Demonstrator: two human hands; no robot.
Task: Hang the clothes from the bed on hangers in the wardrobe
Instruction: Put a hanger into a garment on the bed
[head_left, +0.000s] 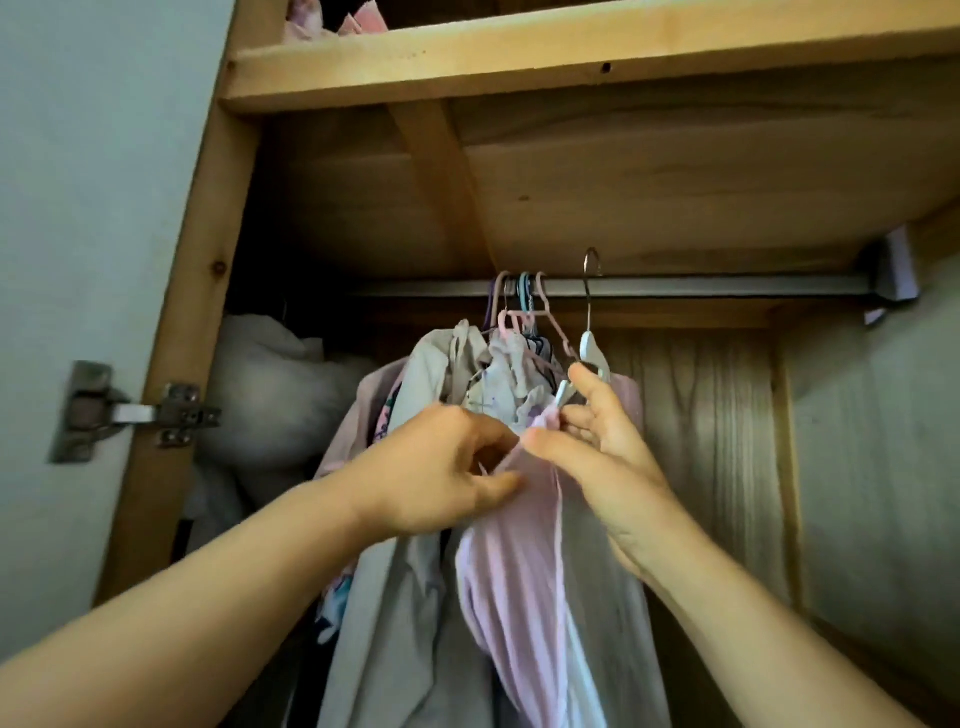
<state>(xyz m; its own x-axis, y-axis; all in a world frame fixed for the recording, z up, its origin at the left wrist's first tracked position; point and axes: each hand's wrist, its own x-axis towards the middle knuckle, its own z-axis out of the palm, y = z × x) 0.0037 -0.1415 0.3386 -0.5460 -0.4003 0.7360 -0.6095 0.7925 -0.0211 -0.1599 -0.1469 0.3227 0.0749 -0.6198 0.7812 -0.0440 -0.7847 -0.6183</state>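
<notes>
— Where from the grip? Pink garment (524, 561) dangling straight below both hands, long axis vertical, upper edge bunched right at the fingertips.

— And the hanger? White hanger (589, 351) just above the right hand (605, 457), metal hook over the grey rail (701, 286), one white arm slanting down toward the thumb side.

— Grips? Right hand pinching pink fabric together with the hanger's lower tip, it seems, though the exact contact is hard to make out; left hand (441, 467) curled on the same fabric edge, touching distance from the right.

— Nearer hand? Right one closer to the hanger; left one nearer the crowded clothes.

— Next move, likely? Drawing the shoulder outward along the hanger arm, so sideways from the pinch, not down.

— Materials? Thin, soft, limp knit with a paler trim; smooth hard plastic hanger, slippery probably. Other hangers (519, 306) pink and blue, packed beside it. Pale wood wardrobe (171, 364), visible grain.
</notes>
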